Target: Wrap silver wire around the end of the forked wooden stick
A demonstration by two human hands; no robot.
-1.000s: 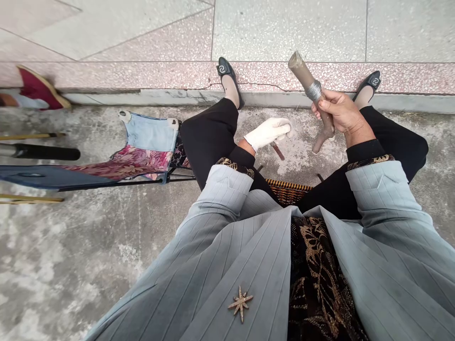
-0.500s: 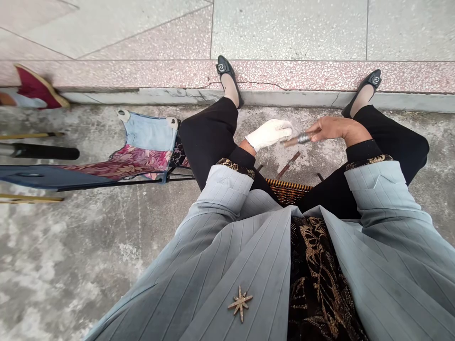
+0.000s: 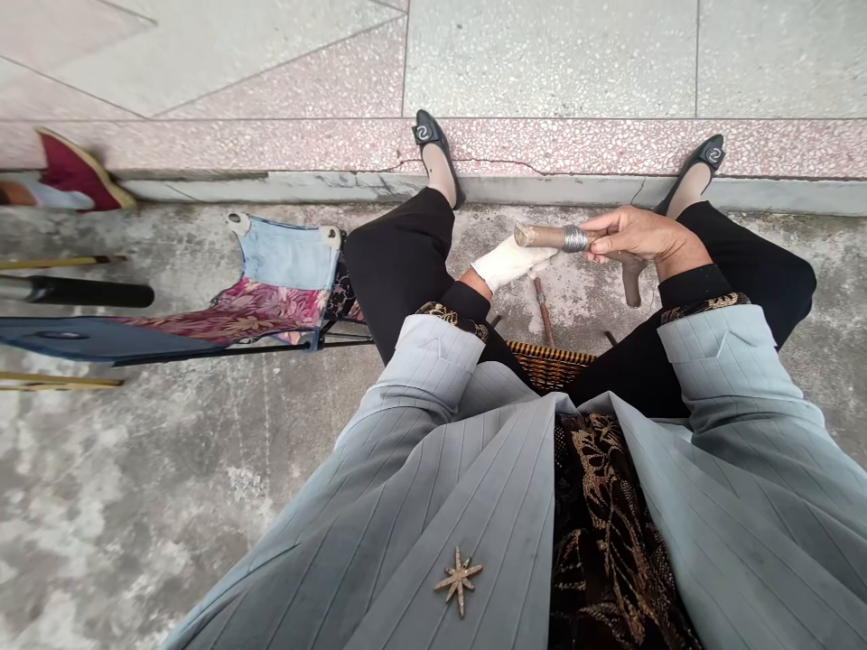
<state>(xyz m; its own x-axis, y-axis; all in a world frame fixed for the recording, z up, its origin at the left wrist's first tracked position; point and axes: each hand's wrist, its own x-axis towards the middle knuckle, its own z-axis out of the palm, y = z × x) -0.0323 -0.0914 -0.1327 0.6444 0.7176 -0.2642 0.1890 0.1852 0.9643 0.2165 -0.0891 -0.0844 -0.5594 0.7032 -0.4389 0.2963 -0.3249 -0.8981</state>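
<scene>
Silver wire (image 3: 575, 238) just past the fingertips of the right hand (image 3: 640, 236), wound tightly around a crooked brown stick (image 3: 542, 236), itself clamped between thumb and fingers; cut end pointing across the white-gloved left hand (image 3: 508, 262), bent end hanging below the right wrist. Left fingers partly behind the stick: cannot tell whether closed on anything. Compared with one second ago, swung from a steep slant to nearly level. Below the left hand, a reddish rod (image 3: 544, 311), tilted differently now; beyond, woven wicker (image 3: 552, 361).

The wire-wound stick (image 3: 550, 236) has swung sideways over the gloved left fingers (image 3: 532, 259)
</scene>
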